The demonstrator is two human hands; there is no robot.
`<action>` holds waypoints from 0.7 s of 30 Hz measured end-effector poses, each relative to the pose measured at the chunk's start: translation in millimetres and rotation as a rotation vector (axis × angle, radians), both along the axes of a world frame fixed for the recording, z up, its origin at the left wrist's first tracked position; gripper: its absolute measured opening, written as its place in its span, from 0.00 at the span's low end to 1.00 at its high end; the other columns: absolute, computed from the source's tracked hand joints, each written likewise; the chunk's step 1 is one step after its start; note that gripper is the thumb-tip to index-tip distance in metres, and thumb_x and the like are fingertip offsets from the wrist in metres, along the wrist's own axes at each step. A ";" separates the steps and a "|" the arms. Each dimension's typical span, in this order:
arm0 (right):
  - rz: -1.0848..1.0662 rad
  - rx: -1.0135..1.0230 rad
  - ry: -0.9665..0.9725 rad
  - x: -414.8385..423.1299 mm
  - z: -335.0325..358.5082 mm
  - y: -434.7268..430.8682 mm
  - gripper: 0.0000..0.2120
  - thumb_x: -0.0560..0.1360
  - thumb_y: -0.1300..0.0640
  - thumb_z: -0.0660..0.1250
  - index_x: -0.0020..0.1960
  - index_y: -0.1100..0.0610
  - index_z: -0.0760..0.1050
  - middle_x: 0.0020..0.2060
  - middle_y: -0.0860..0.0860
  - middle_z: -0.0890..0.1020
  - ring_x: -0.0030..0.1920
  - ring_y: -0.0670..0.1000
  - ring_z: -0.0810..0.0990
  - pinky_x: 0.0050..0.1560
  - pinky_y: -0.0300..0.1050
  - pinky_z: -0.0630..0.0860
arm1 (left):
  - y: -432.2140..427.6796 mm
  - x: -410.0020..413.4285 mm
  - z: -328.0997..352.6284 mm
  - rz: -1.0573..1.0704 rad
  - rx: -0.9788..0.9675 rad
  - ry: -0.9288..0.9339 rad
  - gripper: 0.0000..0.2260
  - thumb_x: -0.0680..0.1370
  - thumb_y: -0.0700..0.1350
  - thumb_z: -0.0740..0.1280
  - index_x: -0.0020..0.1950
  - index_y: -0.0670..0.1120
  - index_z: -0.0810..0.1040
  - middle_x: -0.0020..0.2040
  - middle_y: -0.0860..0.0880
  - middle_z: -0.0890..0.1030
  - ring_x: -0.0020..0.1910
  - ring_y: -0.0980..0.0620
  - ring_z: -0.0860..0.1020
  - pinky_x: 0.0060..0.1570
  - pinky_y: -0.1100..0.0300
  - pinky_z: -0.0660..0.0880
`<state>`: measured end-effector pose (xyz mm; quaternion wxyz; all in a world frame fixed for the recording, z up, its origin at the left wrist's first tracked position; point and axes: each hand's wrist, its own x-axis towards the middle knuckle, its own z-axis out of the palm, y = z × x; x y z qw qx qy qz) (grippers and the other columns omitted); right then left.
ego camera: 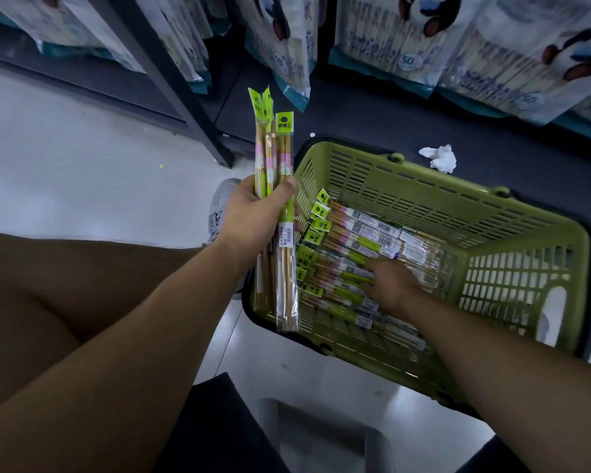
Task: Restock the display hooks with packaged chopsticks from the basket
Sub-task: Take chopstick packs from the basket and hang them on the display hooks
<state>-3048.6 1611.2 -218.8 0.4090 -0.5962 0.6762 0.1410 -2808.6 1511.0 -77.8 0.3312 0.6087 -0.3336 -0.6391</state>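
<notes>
Head view: gathering stage by look of it, most of restock left. Left hand (253, 213) grips small bunch of chopstick packs (274, 179), header tabs up. None seen hung; hooks not made out. Right hand (389, 285) down in green basket (492, 213), just right of left hand, fingers on loose packs (362, 233); pinching or only touching, cannot tell. Basket holds many packs, flat, under and beyond right hand. Hanging bags (406, 46) well beyond both hands. Crumpled tissue (439, 158) beyond basket
</notes>
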 end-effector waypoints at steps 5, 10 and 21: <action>-0.177 -0.034 -0.161 -10.0 16.6 -3.5 0.24 0.83 0.50 0.65 0.74 0.62 0.69 0.61 0.54 0.77 0.60 0.59 0.76 0.55 0.47 0.69 | 2.2 -1.1 3.1 -0.008 0.003 0.002 0.16 0.77 0.53 0.74 0.58 0.45 0.80 0.40 0.45 0.84 0.34 0.45 0.84 0.35 0.55 0.80; -0.286 -0.224 -0.287 -11.8 73.8 -18.9 0.06 0.82 0.51 0.67 0.50 0.53 0.75 0.37 0.46 0.74 0.36 0.51 0.74 0.34 0.44 0.66 | 4.0 -1.5 9.5 -0.017 0.017 0.030 0.11 0.77 0.53 0.75 0.50 0.46 0.82 0.40 0.43 0.85 0.35 0.46 0.84 0.34 0.55 0.80; -0.489 -0.396 -0.635 31.0 229.5 -44.0 0.05 0.79 0.50 0.71 0.49 0.51 0.83 0.41 0.50 0.86 0.38 0.47 0.82 0.36 0.35 0.74 | 26.7 -53.1 63.7 -0.079 -0.006 0.275 0.13 0.80 0.53 0.72 0.64 0.55 0.81 0.57 0.52 0.87 0.57 0.50 0.86 0.56 0.49 0.82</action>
